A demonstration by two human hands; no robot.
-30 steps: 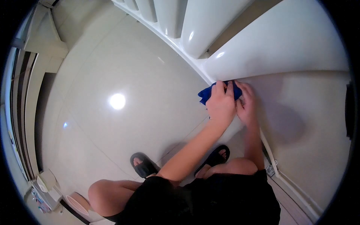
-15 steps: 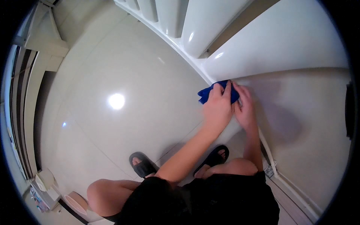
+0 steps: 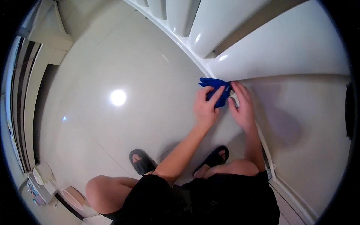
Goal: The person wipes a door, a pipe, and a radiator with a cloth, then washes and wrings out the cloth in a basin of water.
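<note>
A crumpled blue cloth (image 3: 217, 92) lies at the foot of the white slatted panel (image 3: 281, 41), by the wall corner. My left hand (image 3: 206, 107) is on the cloth from the left, its fingers bent over it. To the right of the cloth is my right hand (image 3: 243, 107), with thumb and fingers apart. Its fingertips reach the cloth's right edge beside the panel's lower end. I cannot tell whether they touch the cloth. Between that thumb and the fingers a small pale strip shows.
A pale cable or pipe (image 3: 264, 146) runs down along the wall (image 3: 315, 123) at right. Glossy tiled floor (image 3: 150, 86) spreads to the left. My feet wear black slides (image 3: 141, 162). At lower left stands a pinkish basin (image 3: 73, 197).
My left hand has shifted left and slightly down, drawing away from my right hand. The cloth is more spread out. My right thumb and fingers have moved apart.
</note>
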